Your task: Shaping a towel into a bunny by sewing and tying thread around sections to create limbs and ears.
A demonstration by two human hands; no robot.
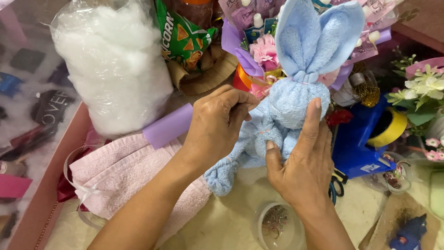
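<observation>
Item: blue towel bunny (pixel 296 109), held upright at mid-table.
Left hand (pixel 217 122): pinched closed on bunny's side.
Right hand (pixel 303 166): opened flat, pressed against body.
Done: ears tied.
Left: lower towel unshaped.

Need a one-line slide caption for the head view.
Left hand and right hand shape a blue towel bunny beside a pink towel.

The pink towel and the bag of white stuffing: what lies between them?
In the head view, a lilac roll lies between the pink towel and the stuffing bag, resting on the towel's upper edge.
</observation>
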